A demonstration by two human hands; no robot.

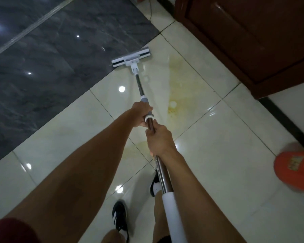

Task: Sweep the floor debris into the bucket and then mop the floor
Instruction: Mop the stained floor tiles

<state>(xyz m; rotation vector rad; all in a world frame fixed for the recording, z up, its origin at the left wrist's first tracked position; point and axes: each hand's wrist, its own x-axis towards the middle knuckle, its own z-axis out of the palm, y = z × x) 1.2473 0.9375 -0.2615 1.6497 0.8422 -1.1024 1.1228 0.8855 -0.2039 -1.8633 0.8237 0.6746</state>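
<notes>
Dark floor: a grey marble-like area [47, 55] fills the upper left, and a pale strip runs across it diagonally.
Left hand: the left hand [140, 115] is wrapped around the grey sleeve of the mop handle, fingers curled tight on it, further from the body than the other hand.
Mop: the mop [131, 59] has its flat white head on the pale tiles [218, 155], at the edge where they meet the dark floor; its metal handle [162, 179] runs down toward the person, and the near part is white.
Right hand: the right hand [159, 141] grips the metal handle just behind the left hand, fingers closed around it.
Stain: a yellowish stain [175, 81] lies on the pale tiles just to the right of the mop head.
Shoes: two black shoes [119, 214] stand on the tiles below the arms.
Cabinet: a dark brown wooden cabinet [249, 41] is at the upper right.
Orange object: an orange object [293, 171] is at the right edge, blurred; I cannot tell what it is.
</notes>
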